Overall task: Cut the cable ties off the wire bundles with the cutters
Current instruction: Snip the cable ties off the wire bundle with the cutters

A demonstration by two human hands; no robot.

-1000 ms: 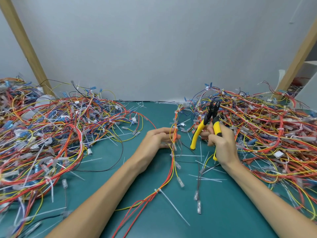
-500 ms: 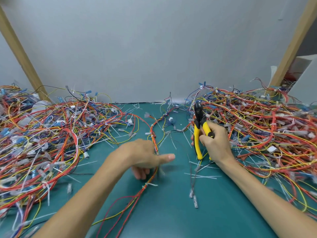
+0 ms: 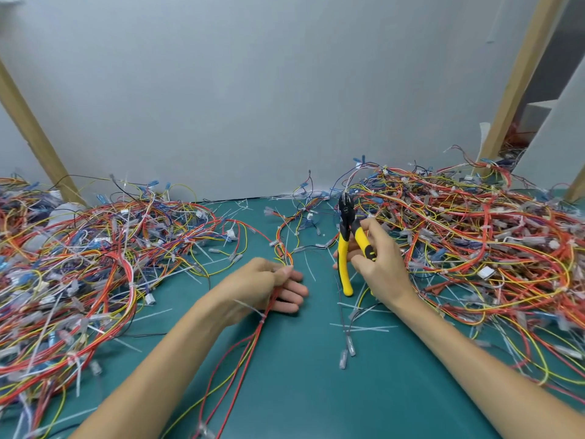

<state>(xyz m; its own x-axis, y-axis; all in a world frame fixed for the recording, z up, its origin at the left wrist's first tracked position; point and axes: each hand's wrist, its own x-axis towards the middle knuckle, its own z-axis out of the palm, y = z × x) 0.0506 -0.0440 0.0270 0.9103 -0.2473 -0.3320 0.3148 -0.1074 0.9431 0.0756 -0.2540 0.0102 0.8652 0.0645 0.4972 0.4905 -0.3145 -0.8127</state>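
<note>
The left hand point(image 3: 266, 288) lies low over the green mat point(image 3: 300, 384), palm turned inward. Its thumb is pressed down onto a red, orange and yellow wire bundle point(image 3: 253, 340), and the fingers reach out nearly straight beneath it, so the bundle is pinched between thumb and fingers. From that grip the wires run toward the person across the mat and, the other way, curve up toward the back wall point(image 3: 253, 90). A white cable tie point(image 3: 262, 315) cinches the bundle just below the hand, near the wrist, with its tail sticking out to the left. The right hand point(image 3: 378, 267) is apart from the left, raised a little off the mat, and grips the cutters point(image 3: 346, 245) upright with the black head pointing up. Its fingers curl round one yellow handle, and the other handle hangs free and points down at the mat, so the handles are spread. The head is small and dark against the wires behind, and whether the blades are parted cannot be told. The cutters touch neither the bundle nor the tie. Big tangled heaps of wire sit at the left point(image 3: 95, 264) and the right point(image 3: 474, 245), and snipped tie ends point(image 3: 364, 328) lie on the mat between the forearms.
</note>
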